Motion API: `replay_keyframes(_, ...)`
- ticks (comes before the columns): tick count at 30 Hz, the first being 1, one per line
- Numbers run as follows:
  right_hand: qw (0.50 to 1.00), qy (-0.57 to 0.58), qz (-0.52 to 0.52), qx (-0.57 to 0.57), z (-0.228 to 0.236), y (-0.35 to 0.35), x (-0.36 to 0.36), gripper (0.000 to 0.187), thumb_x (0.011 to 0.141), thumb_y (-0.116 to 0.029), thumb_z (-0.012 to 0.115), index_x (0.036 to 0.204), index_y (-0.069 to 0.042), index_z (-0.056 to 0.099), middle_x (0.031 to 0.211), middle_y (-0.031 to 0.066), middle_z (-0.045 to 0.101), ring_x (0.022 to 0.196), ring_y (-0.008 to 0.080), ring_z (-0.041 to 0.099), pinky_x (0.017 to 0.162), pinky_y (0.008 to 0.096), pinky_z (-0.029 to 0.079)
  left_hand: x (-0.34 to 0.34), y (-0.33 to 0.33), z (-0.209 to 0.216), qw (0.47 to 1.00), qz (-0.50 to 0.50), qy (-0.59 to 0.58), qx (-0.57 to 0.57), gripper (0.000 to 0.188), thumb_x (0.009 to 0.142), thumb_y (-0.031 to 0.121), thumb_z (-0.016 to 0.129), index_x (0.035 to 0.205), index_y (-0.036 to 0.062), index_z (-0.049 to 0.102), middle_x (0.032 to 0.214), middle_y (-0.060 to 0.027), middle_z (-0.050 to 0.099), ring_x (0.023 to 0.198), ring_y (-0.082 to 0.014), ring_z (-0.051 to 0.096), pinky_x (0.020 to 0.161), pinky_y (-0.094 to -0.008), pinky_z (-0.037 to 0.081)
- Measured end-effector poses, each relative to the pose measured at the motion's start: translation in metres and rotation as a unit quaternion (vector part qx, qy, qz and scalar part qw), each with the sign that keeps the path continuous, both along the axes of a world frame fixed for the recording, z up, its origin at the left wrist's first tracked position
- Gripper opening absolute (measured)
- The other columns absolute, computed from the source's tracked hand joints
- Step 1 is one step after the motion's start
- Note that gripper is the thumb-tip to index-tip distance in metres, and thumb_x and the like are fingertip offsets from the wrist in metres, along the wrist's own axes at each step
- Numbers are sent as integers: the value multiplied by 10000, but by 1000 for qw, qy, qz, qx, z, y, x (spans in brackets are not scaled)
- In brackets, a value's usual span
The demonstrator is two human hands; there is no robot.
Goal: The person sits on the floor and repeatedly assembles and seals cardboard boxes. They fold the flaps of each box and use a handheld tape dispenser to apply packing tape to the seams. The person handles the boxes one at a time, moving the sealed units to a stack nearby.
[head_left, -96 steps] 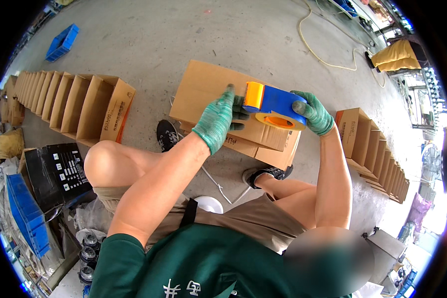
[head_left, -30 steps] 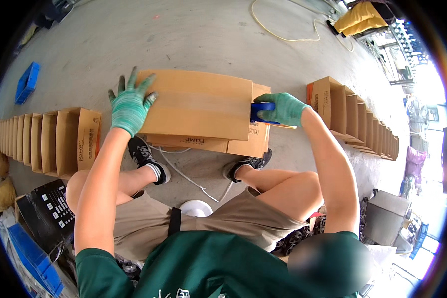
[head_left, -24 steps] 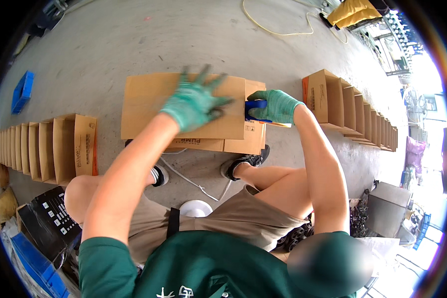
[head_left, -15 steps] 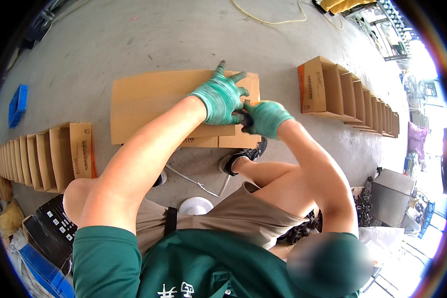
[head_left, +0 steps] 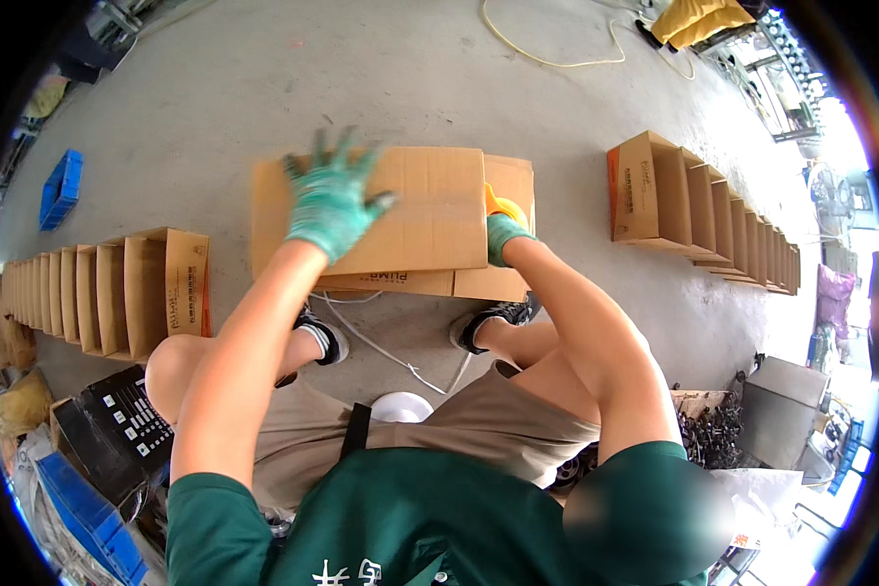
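A brown cardboard box (head_left: pixel 495 284) lies in front of me with a wide flap (head_left: pixel 420 205) across its top. Over the flap's left part is my left hand (head_left: pixel 337 203) in a green knitted glove, slightly blurred, its fingers spread and holding nothing. My right hand (head_left: pixel 506 239), gloved alike, is at the flap's right edge. From this hand rises a curved orange-yellow tool (head_left: pixel 505 205), partly covered by the flap; its exact kind does not show. The flap also hides most of the right fingers.
Rows of open cardboard boxes stand on the floor at left (head_left: pixel 137 293) and right (head_left: pixel 659 195). A blue crate (head_left: pixel 62 190) is at far left. A pale hose (head_left: pixel 557 63) lies beyond the box. Beside my legs are a black carton (head_left: pixel 117 425) and dark metal parts (head_left: pixel 708 430).
My left hand has moved left across the flap, away from my right hand. My right hand has gone lower, partly behind the flap's right edge. The flap has shifted right, and the whole view has shifted slightly.
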State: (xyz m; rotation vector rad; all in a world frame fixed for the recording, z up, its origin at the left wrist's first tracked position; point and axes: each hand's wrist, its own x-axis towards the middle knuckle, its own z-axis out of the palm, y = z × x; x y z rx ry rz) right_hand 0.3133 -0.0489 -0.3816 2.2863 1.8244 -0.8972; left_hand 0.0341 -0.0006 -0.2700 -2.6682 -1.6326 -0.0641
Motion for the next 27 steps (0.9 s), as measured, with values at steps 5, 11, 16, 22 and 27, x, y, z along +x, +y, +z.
replay_keyframes(5,993,-42,114,10,94,4,-13,226,873,-175,620,1072,-84,677,1010,171,718,918,380,684,776,445,556,-96,-17,-8,960,246,-113,-66,867,880,617,628,1540,147,320,1536,-204,388,1424,-386,354,1134,-575,307)
replay_keyframes(11,985,-45,136,-92,54,-2,-9,302,937,-207,518,1203,-120,631,1138,118,696,1038,332,657,909,411,510,-114,-10,-20,882,262,-337,-200,799,928,479,663,1483,-13,365,1370,-216,577,1226,-339,589,1045,-385,450)
replay_keyframes(16,941,-100,322,34,66,0,-7,356,999,-171,439,1321,-152,589,1251,53,645,1079,250,645,985,369,490,-145,7,-9,778,225,-554,-195,737,1012,561,445,1511,26,355,1524,-161,429,1394,-283,415,1168,-424,300)
replay_keyframes(22,655,736,-166,-19,151,-5,53,441,999,-231,506,1377,-4,517,1337,154,573,1187,312,603,958,480,543,-167,13,65,508,169,-807,-248,468,1006,548,485,1080,116,650,1199,-47,637,1179,-233,546,1076,-420,387)
replay_keyframes(27,548,806,-194,-111,185,-15,74,640,963,-464,610,1420,-42,458,1326,159,576,1193,301,598,982,479,528,-181,34,44,478,-51,-783,-395,413,1033,500,470,865,137,571,1155,-37,638,1146,-198,547,1063,-421,387)
